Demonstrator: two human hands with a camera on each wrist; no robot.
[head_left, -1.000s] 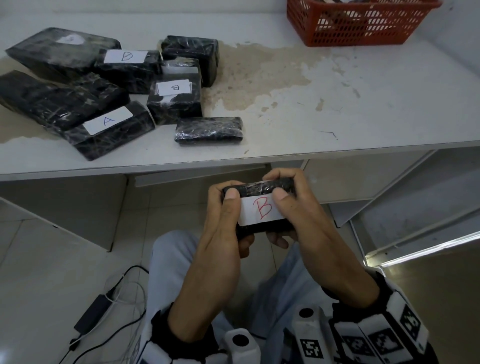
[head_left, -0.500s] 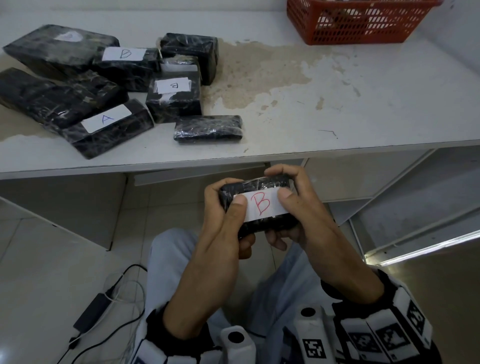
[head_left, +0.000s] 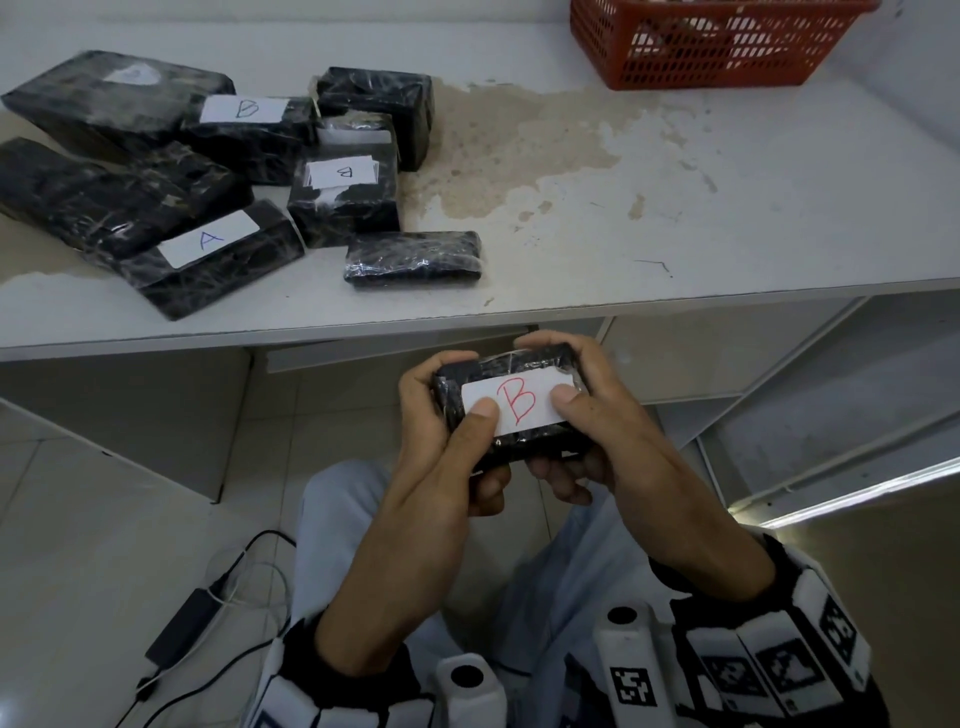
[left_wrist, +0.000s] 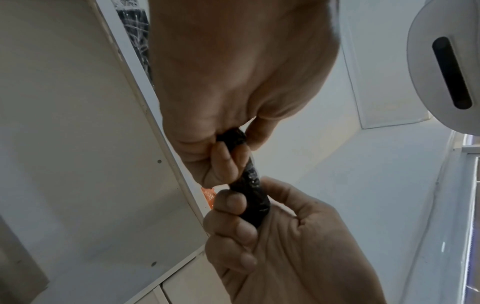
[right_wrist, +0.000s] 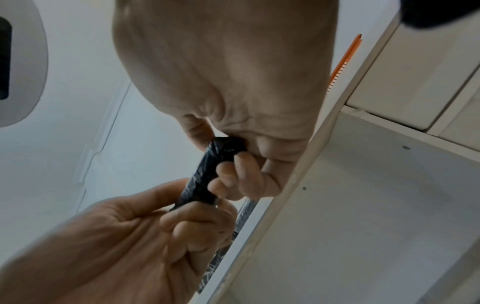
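Below the white table's (head_left: 675, 218) front edge, the left hand (head_left: 447, 462) and right hand (head_left: 608, 436) are both gripping a black wrapped packet (head_left: 519, 405) labelled B, thumbs pressing its label; other wrapped packets (head_left: 413, 257) and a red basket (head_left: 701, 57) are sitting on the tabletop, well apart.

We find the head view bright and even, with soft shadow beneath the white table (head_left: 727, 249) and a glaring strip of light (head_left: 857, 486) at lower right. Film on the black B-labelled packet (head_left: 535, 358) glints. Straight edges bow. In the wrist views the left hand (left_wrist: 233, 61) and right hand (right_wrist: 221, 61) sit dim, backlit and blurred.
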